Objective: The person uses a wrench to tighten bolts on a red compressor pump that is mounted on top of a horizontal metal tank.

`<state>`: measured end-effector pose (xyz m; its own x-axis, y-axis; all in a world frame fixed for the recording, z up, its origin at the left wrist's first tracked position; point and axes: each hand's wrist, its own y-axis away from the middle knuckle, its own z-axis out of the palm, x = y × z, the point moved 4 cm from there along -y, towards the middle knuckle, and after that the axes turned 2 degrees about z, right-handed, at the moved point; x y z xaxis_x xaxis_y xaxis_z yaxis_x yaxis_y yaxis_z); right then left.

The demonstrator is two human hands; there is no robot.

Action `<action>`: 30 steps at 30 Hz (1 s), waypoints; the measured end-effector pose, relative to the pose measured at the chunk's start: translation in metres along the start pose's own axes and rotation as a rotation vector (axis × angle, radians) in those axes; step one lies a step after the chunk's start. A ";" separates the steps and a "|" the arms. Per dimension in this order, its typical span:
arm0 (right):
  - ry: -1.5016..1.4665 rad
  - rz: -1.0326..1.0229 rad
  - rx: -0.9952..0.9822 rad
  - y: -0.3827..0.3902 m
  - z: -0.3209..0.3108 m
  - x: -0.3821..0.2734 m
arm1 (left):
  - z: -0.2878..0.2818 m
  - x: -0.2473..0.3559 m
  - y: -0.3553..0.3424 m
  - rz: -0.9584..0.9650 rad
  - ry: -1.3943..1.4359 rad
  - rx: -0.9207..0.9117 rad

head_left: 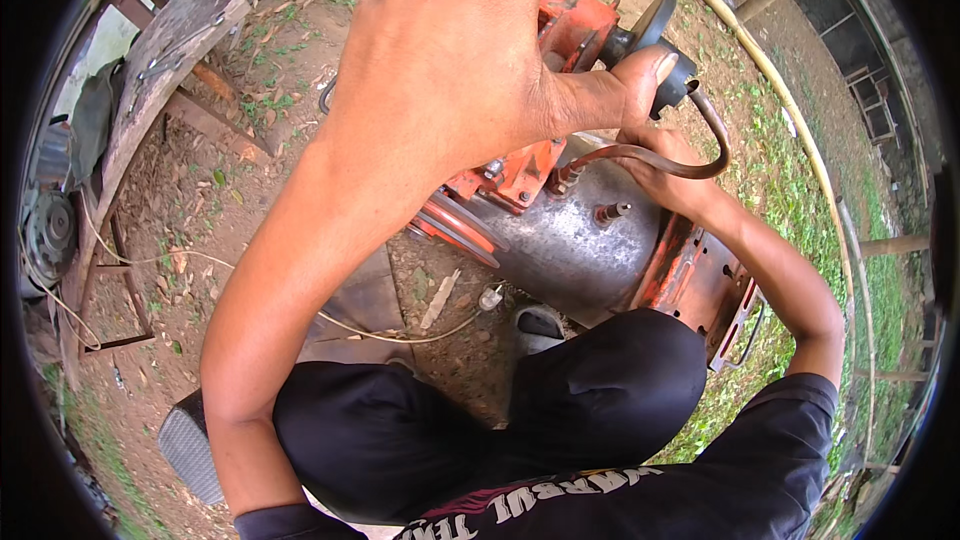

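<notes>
Large and close in the head view, my left hand (450, 55) reaches over an orange compressor pump (580, 25). Its thumb stretches right, overlapping a black cylindrical fitting with a round disc (655, 20); whether they touch I cannot tell. The other fingers run off the top edge, apart at the knuckles. Below that thumb, my right hand (665, 170) is bent beside a curved brown pipe (720, 140). Its fingertips are mostly hidden, so what they grip does not show. Under the pump lies a scuffed metal tank (575, 250) with a small threaded fitting (612, 212).
An orange slotted metal bracket (690, 285) adjoins the tank's right end. My bent knees (610, 370) are close to the tank. A thin cable (400, 338) with a white plug (490, 298) crosses the dirt. A wooden bench (165, 60) stands left; a long yellow pole (760, 55) curves along the right.
</notes>
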<state>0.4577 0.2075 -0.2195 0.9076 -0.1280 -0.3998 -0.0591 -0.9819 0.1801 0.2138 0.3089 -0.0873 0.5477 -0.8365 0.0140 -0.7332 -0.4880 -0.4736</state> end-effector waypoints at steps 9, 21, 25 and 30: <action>0.043 -0.057 -0.089 0.019 -0.004 -0.021 | 0.000 0.004 -0.001 0.020 -0.020 -0.033; 0.204 -0.773 0.210 -0.069 -0.033 0.025 | -0.021 0.020 0.001 -0.028 0.102 -0.014; 0.362 -0.743 0.296 -0.106 -0.034 0.017 | 0.006 0.001 0.004 0.023 0.029 0.131; 0.243 -0.926 0.242 -0.086 -0.087 0.011 | -0.013 0.011 0.004 -0.116 0.084 -0.024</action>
<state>0.5085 0.3031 -0.1615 0.6973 0.7111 -0.0898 0.6589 -0.6853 -0.3103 0.2118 0.2950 -0.0780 0.5941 -0.7918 0.1418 -0.6772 -0.5875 -0.4430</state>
